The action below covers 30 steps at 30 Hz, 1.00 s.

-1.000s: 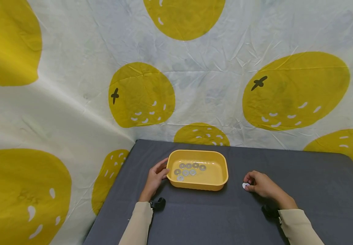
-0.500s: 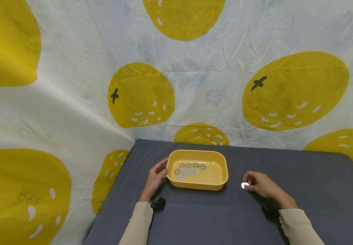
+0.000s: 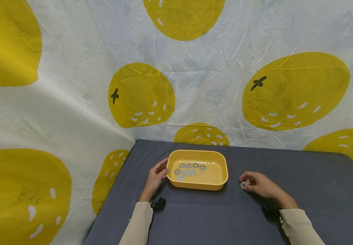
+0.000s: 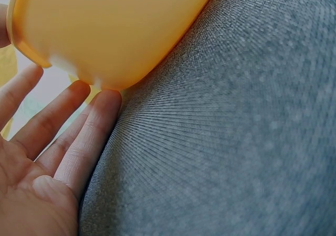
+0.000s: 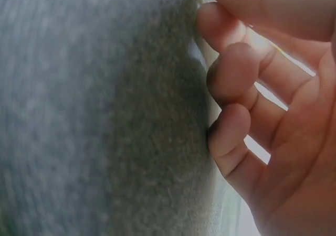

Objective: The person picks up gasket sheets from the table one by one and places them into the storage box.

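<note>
A yellow plastic tray (image 3: pixel 210 173) stands on the cloth, with several flat metal washers (image 3: pixel 185 173) lying loose in its left half. My left hand (image 3: pixel 154 180) is at the tray's left end. In the left wrist view its fingers (image 4: pixel 79 157) reach out nearly straight, tips against the tray's outer wall. To the right of the tray, my right hand (image 3: pixel 262 185) pinches one washer (image 3: pixel 243 185) between thumb and fingers, low over the cloth. The right wrist view shows the other fingers (image 5: pixel 233 73) curled near the cloth; only a sliver of metal shows at its top edge.
Dark grey cloth (image 3: pixel 204 217) covers the table. A white curtain (image 3: pixel 207 92) printed with yellow fruit hangs behind it and along the left. Black straps are on both wrists.
The washer in my right hand has shifted slightly left and turned, from bright white to grey with its hole showing. My right fingertips moved a little left. My left hand and the tray stayed put.
</note>
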Each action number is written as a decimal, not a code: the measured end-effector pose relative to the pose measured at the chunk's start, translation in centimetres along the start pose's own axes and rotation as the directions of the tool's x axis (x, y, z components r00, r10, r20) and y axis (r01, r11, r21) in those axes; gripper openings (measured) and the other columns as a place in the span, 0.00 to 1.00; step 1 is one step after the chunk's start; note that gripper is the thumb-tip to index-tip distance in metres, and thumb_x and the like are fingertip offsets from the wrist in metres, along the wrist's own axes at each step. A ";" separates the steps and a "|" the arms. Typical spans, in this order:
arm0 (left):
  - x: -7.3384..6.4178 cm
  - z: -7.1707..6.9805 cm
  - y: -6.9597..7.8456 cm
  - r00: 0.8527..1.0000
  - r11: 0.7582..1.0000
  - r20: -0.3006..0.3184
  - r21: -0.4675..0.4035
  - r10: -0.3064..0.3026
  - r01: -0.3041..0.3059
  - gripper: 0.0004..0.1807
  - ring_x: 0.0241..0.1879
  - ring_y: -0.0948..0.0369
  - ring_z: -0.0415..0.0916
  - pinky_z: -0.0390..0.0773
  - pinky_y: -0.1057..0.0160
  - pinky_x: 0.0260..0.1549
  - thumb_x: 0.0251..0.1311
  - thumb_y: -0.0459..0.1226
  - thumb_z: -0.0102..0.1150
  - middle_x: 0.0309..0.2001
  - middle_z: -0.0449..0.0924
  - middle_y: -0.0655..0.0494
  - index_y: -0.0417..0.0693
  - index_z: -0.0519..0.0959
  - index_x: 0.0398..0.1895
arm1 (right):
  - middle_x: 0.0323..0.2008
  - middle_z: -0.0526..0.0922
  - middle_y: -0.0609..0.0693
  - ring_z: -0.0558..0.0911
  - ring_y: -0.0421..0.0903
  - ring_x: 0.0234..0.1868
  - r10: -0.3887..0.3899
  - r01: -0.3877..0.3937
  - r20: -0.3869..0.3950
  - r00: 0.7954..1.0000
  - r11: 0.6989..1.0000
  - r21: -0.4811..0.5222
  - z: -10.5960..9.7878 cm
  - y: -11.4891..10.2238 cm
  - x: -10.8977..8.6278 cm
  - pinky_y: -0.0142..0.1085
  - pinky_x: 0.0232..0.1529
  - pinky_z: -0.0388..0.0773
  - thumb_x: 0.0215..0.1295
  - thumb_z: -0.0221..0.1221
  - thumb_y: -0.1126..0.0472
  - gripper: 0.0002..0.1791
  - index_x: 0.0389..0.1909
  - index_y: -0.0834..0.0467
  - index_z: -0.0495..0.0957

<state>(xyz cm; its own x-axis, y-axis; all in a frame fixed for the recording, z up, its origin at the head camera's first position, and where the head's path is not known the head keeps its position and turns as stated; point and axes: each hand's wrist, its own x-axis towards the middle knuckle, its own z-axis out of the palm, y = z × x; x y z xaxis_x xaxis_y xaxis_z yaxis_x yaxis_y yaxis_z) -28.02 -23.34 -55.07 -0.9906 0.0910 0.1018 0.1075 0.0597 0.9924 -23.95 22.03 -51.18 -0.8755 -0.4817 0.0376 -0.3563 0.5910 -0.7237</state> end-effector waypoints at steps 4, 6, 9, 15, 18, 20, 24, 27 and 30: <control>0.0 0.0 0.0 1.000 1.000 -0.007 0.007 0.000 0.000 0.27 0.60 0.47 0.80 0.86 0.63 0.47 0.71 0.37 0.60 0.64 0.79 0.42 0.59 0.73 0.73 | 0.28 0.76 0.45 0.72 0.33 0.26 0.025 -0.025 0.020 0.999 1.000 0.014 0.0 -0.1 0.1 0.30 0.29 0.69 0.69 0.63 0.65 0.12 0.50 0.63 0.82; 0.0 0.0 0.1 1.000 1.000 -0.009 0.012 -0.002 0.002 0.27 0.59 0.47 0.80 0.86 0.62 0.47 0.71 0.36 0.59 0.64 0.79 0.43 0.60 0.73 0.72 | 0.29 0.76 0.45 0.72 0.33 0.27 0.031 -0.031 0.020 0.999 0.999 0.021 0.0 -0.2 0.1 0.30 0.29 0.69 0.69 0.63 0.65 0.12 0.50 0.63 0.82; -0.1 0.1 0.1 1.000 1.000 -0.011 0.009 -0.006 0.006 0.27 0.59 0.47 0.80 0.86 0.62 0.47 0.71 0.36 0.59 0.64 0.80 0.44 0.62 0.74 0.71 | 0.30 0.75 0.46 0.72 0.33 0.26 0.023 -0.024 0.019 1.000 0.998 0.062 0.0 -0.4 0.1 0.30 0.28 0.70 0.69 0.63 0.65 0.12 0.51 0.65 0.81; -0.1 0.0 0.0 1.000 1.000 -0.002 0.001 0.002 -0.002 0.27 0.61 0.45 0.79 0.86 0.63 0.47 0.71 0.36 0.60 0.65 0.79 0.43 0.60 0.73 0.72 | 0.30 0.77 0.50 0.75 0.37 0.25 0.022 -0.027 0.025 0.999 0.982 0.188 0.0 -0.6 0.2 0.32 0.27 0.75 0.70 0.62 0.66 0.17 0.56 0.69 0.78; 0.0 0.0 0.0 1.000 1.000 0.000 -0.005 0.002 -0.002 0.27 0.62 0.43 0.78 0.86 0.63 0.47 0.71 0.37 0.59 0.65 0.78 0.41 0.58 0.73 0.72 | 0.31 0.78 0.52 0.76 0.38 0.26 0.034 -0.037 0.018 0.999 0.978 0.204 -0.1 -0.4 0.4 0.33 0.27 0.77 0.71 0.61 0.65 0.19 0.59 0.69 0.78; 0.0 0.0 0.0 1.000 1.000 0.001 -0.012 0.000 0.000 0.27 0.62 0.43 0.78 0.86 0.62 0.48 0.71 0.37 0.60 0.66 0.77 0.41 0.59 0.73 0.72 | 0.31 0.79 0.54 0.77 0.39 0.26 0.038 -0.040 0.014 0.999 0.977 0.210 -0.1 -0.4 0.5 0.34 0.28 0.78 0.72 0.60 0.65 0.19 0.60 0.70 0.77; 0.0 0.0 0.0 1.000 1.000 0.005 -0.012 0.001 -0.001 0.27 0.62 0.43 0.78 0.86 0.62 0.48 0.72 0.37 0.59 0.66 0.77 0.42 0.59 0.73 0.72 | 0.32 0.80 0.57 0.79 0.41 0.27 0.066 -0.066 0.006 0.998 0.967 0.246 -0.1 -0.5 0.5 0.35 0.28 0.79 0.73 0.60 0.64 0.20 0.60 0.70 0.76; 0.0 0.0 0.0 1.000 1.000 0.002 -0.006 -0.001 0.001 0.26 0.62 0.46 0.79 0.86 0.62 0.48 0.72 0.37 0.59 0.65 0.78 0.44 0.61 0.73 0.72 | 0.31 0.81 0.59 0.79 0.41 0.27 0.087 -0.081 -0.011 0.996 0.961 0.266 -0.1 -0.7 0.5 0.35 0.28 0.79 0.71 0.62 0.62 0.22 0.60 0.71 0.75; -0.1 0.0 0.0 1.000 1.000 -0.003 -0.002 -0.002 0.002 0.26 0.61 0.47 0.79 0.86 0.63 0.48 0.72 0.37 0.59 0.64 0.79 0.46 0.62 0.74 0.71 | 0.30 0.82 0.59 0.79 0.41 0.26 0.095 -0.082 -0.032 0.995 0.959 0.272 -0.2 -0.8 0.5 0.35 0.27 0.79 0.70 0.64 0.62 0.24 0.60 0.71 0.74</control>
<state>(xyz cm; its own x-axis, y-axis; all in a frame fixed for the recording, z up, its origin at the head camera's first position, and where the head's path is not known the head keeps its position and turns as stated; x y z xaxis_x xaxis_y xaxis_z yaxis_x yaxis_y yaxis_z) -27.98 -23.35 -55.12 -0.9910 0.0884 0.1001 0.1054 0.0575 0.9928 -24.17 21.43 -50.50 -0.9153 -0.4026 -0.0089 -0.1806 0.4302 -0.8845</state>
